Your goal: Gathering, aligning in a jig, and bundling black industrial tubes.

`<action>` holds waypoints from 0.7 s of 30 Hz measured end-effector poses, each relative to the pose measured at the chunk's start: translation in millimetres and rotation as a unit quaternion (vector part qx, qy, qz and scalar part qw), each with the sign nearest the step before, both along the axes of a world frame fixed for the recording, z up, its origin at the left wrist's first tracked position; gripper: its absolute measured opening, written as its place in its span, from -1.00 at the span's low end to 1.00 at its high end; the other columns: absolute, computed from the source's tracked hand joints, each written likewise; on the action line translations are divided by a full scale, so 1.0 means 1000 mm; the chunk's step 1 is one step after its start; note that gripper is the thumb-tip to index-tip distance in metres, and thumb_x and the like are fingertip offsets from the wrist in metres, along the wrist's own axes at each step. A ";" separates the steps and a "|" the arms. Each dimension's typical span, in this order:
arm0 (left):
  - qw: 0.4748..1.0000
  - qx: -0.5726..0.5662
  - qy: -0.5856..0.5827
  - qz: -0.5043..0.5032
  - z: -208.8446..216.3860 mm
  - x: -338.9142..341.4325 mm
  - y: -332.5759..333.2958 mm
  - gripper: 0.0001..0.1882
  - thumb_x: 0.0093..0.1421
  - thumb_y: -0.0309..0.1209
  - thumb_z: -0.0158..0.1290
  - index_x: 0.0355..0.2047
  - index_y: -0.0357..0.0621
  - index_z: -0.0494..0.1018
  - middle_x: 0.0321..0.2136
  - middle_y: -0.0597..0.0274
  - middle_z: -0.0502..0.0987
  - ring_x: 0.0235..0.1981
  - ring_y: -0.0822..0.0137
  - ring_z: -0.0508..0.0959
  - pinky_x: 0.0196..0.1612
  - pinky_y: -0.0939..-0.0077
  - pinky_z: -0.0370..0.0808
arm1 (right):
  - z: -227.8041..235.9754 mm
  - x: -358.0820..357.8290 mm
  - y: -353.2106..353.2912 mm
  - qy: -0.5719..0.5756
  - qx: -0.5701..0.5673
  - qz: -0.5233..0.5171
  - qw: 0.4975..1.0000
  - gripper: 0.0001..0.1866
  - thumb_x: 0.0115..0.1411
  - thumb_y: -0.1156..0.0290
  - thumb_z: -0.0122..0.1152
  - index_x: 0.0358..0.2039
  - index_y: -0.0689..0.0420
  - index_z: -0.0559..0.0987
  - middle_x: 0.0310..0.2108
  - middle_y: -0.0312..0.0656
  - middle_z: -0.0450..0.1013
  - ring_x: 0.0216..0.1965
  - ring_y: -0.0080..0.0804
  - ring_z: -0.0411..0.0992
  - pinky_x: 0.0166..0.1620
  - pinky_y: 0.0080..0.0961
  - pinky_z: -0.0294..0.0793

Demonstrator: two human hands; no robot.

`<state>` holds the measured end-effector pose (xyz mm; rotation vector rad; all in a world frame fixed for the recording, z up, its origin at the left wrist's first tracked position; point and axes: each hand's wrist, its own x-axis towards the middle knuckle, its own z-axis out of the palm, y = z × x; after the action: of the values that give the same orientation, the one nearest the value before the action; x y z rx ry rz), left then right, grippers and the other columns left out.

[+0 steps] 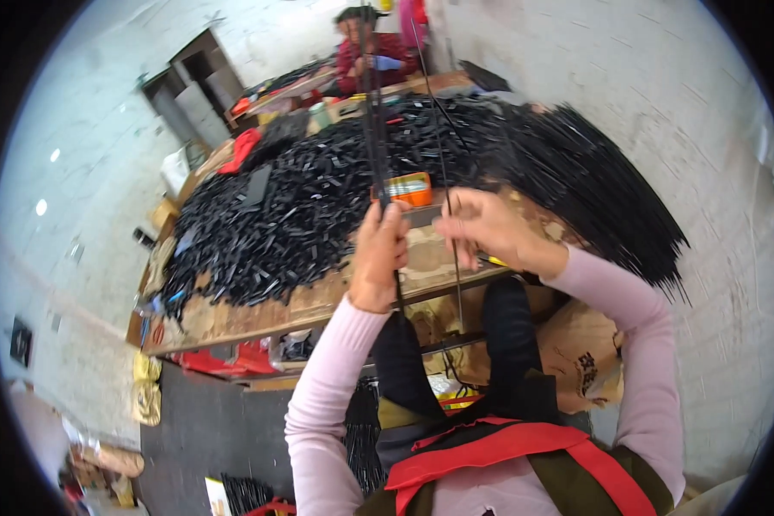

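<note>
My left hand (378, 258) is closed around a few long, thin black rods (374, 129), which stand upright above and below the fist. To its right, my right hand (493, 230) pinches a single thin black rod (439, 129) between thumb and fingers. That rod also runs nearly upright, its lower end hanging beyond the table's near edge. Just behind the hands sits a small orange box (420, 199) with pale contents. A wide heap of short black pieces (275, 228) covers much of the wooden table (224, 320).
Many long black rods (611, 189) lie in a thick bundle on the right, jutting past the table. A person (374, 56) sits at the far end. Below the table edge are my knees and a brown sack (580, 348). More black rods (365, 439) lie by the floor.
</note>
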<state>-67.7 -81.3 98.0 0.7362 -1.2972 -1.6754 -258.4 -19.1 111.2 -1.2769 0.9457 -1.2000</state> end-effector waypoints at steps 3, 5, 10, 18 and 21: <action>0.999 -0.024 -0.007 0.027 -0.002 -0.006 0.000 -0.74 0.46 -0.25 -0.13 0.01 -0.10 0.40 -0.29 0.28 0.58 -0.45 0.54 0.44 -0.47 0.73 0.38 | -0.012 0.027 0.007 0.012 0.027 0.059 0.998 -0.79 0.27 0.38 0.28 -0.32 0.18 0.42 -0.54 -0.19 0.50 -0.69 -0.47 0.47 -0.66 -0.59 0.44; 0.999 0.026 0.040 0.023 -0.003 -0.004 0.011 -0.71 0.47 -0.23 -0.13 0.03 -0.12 0.40 -0.33 0.26 0.57 -0.41 0.48 0.50 -0.37 0.64 0.49 | -0.023 0.043 0.003 0.003 0.042 0.094 0.995 -0.79 0.26 0.41 0.29 -0.33 0.20 0.42 -0.53 -0.17 0.51 -0.66 -0.41 0.52 -0.63 -0.58 0.49; 0.996 -0.044 0.065 0.039 -0.033 0.020 -0.002 -0.75 0.47 -0.25 -0.12 0.02 -0.08 0.38 -0.54 0.45 0.32 -0.56 0.55 0.35 -0.55 0.67 0.27 | -0.010 0.056 0.012 0.132 0.053 0.115 0.983 -0.77 0.37 0.34 0.10 -0.36 0.25 0.49 -0.46 -0.12 0.55 -0.57 -0.40 0.57 -0.52 -0.57 0.55; 1.000 0.022 0.018 0.014 -0.023 0.050 0.056 -0.69 0.49 -0.17 -0.19 0.00 -0.12 0.34 -0.60 0.50 0.16 -0.73 0.67 0.04 -0.69 0.72 -0.05 | 0.053 0.003 -0.103 0.131 -0.238 -0.160 0.949 -0.56 0.38 0.05 0.08 -0.01 0.18 0.55 -0.12 -0.31 0.51 -0.12 -0.59 0.45 0.01 -0.51 0.41; 1.000 0.010 0.010 0.020 -0.029 0.049 0.066 -0.69 0.49 -0.19 -0.18 0.01 -0.15 0.34 -0.60 0.47 0.23 -0.74 0.66 0.10 -0.70 0.73 -0.03 | 0.072 0.017 -0.140 0.065 -0.168 -0.056 0.982 -0.55 0.34 0.09 0.16 0.07 0.16 0.51 -0.06 -0.34 0.51 -0.05 -0.56 0.46 0.07 -0.50 0.37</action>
<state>-18.2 -15.5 69.3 0.7501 -1.2451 -1.6631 -241.1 -158.8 182.8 -1.6013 0.9448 -1.4209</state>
